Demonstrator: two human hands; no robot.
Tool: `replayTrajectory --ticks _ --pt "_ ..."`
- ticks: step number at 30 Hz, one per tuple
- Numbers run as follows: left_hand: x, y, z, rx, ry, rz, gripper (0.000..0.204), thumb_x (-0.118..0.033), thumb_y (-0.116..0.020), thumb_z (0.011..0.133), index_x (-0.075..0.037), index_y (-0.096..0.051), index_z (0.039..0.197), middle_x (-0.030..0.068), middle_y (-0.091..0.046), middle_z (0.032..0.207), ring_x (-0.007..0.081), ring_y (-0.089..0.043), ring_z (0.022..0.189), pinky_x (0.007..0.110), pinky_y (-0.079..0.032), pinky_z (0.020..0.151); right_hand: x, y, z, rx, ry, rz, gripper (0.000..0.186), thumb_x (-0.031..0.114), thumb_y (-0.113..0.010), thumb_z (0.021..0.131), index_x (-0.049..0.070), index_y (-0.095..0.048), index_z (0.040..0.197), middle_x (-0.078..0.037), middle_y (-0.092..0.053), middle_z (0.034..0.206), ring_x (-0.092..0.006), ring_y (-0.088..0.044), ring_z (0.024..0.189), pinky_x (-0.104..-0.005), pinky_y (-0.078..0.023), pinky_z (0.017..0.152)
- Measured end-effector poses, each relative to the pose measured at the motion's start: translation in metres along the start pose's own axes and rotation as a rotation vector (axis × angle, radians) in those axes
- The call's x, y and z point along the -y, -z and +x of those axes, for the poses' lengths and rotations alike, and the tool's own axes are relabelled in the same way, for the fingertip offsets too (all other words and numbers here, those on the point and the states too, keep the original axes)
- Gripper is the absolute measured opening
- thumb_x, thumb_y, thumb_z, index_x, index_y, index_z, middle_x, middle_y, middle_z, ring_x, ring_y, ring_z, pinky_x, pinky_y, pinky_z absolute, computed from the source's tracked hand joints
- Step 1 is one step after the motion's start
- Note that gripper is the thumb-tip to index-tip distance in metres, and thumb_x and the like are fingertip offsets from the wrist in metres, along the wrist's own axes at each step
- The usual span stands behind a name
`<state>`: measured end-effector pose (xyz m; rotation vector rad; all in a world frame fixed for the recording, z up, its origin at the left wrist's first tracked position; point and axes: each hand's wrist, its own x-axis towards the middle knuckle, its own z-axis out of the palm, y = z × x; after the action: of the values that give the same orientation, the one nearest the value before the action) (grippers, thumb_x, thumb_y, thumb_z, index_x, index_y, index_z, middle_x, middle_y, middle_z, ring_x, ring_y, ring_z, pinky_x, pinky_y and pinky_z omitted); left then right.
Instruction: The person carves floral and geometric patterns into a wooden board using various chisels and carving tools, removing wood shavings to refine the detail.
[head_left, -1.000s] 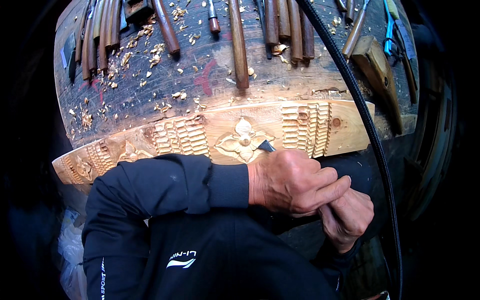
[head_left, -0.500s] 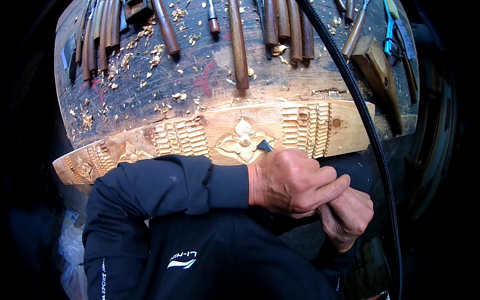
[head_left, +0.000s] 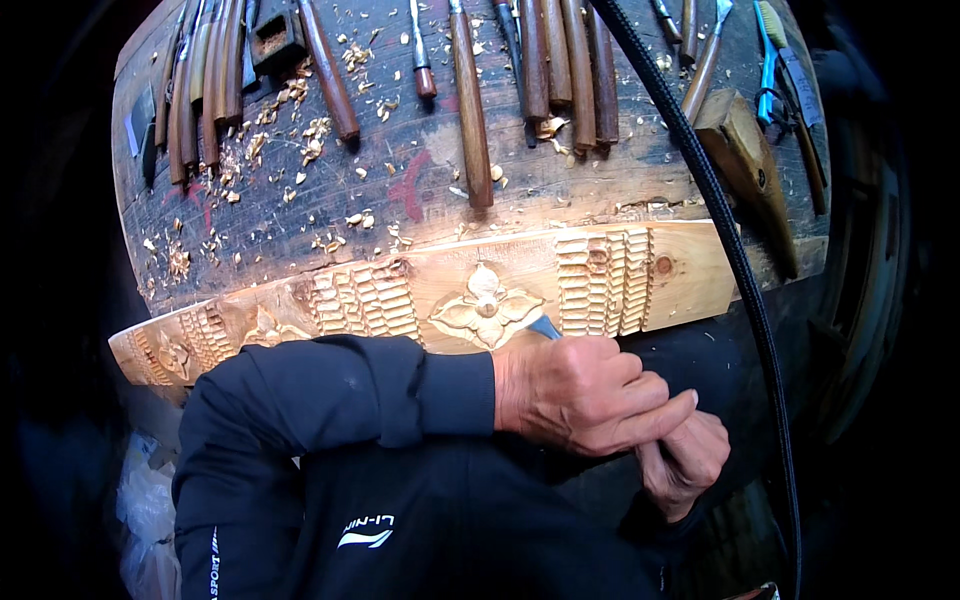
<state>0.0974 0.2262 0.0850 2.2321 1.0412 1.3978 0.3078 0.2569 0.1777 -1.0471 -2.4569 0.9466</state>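
Works at a broad, worn workbench [head_left: 340, 215], wearing a dark top [head_left: 470, 520]. Has a long, pale carved board [head_left: 695, 280] lying along the near edge, directly in front of the body, with bands of stepped notches on both sides of a four-petalled flower. Has a braided black cable [head_left: 718, 197] hanging across the board's right end. Beyond the board, has a thick, tapered wooden block [head_left: 745, 165] to the right and wooden-handled tools [head_left: 468, 120] in loose rows. Folds the left hand [head_left: 590, 395] firmly round a mostly hidden tool, fingers bent closed. Curls the right hand [head_left: 685, 460] just under the left fingertips, fingers bent inward; cannot tell their hold. Points a narrow bluish blade [head_left: 545, 327] from the left fist toward the flower [head_left: 487, 308], beside its lower right petal. Leaves curled shavings [head_left: 315, 140] scattered around.
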Motion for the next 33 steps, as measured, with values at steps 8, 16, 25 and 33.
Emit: replayTrajectory --ticks 8,16,25,33 --pt "-0.013 -0.008 -0.007 0.021 -0.136 -0.14 0.036 -0.022 -0.073 0.099 0.003 -0.075 0.125 0.0026 -0.061 0.09 0.0145 -0.061 0.072 0.03 -0.045 0.058 0.005 0.017 -0.071 -0.085 -0.198 0.424 0.031 0.006 -0.082 0.084 -0.005 -0.08 0.113 -0.014 -0.082 0.092 -0.0209 -0.08 0.07 -0.0295 -0.063 0.066" --pt "-0.052 0.01 -0.011 0.028 0.082 -0.31 0.037 -0.023 -0.077 0.102 0.003 -0.073 0.128 0.0081 -0.065 0.094 0.0245 -0.069 0.079 0.038 -0.056 0.067 0.017 0.012 -0.081 -0.197 -0.07 0.348 0.057 0.047 -0.089 0.098 -0.005 -0.072 0.116 -0.02 -0.077 0.096 -0.0223 -0.077 0.074 -0.031 -0.063 0.07" --pt "-0.069 0.077 -0.058 -0.051 0.462 -0.258 0.085 -0.048 -0.099 0.082 0.001 -0.07 0.146 0.0194 -0.08 0.133 0.0346 -0.08 0.116 0.042 -0.063 0.1 0.048 -0.011 -0.029 -0.33 0.033 0.157 0.066 0.063 -0.077 0.104 -0.001 -0.075 0.12 -0.013 -0.078 0.089 -0.0193 -0.073 0.064 -0.0303 -0.056 0.056" --pt "-0.086 0.127 -0.107 -0.371 1.218 -0.988 0.156 -0.105 -0.068 0.068 0.007 -0.038 0.171 0.023 -0.055 0.166 0.0294 -0.057 0.154 0.045 -0.045 0.128 0.076 -0.136 0.068 -0.23 0.441 -0.015 0.036 0.041 -0.08 0.098 0.008 -0.068 0.104 -0.003 -0.062 0.078 -0.0183 -0.066 0.064 -0.0364 -0.051 0.057"
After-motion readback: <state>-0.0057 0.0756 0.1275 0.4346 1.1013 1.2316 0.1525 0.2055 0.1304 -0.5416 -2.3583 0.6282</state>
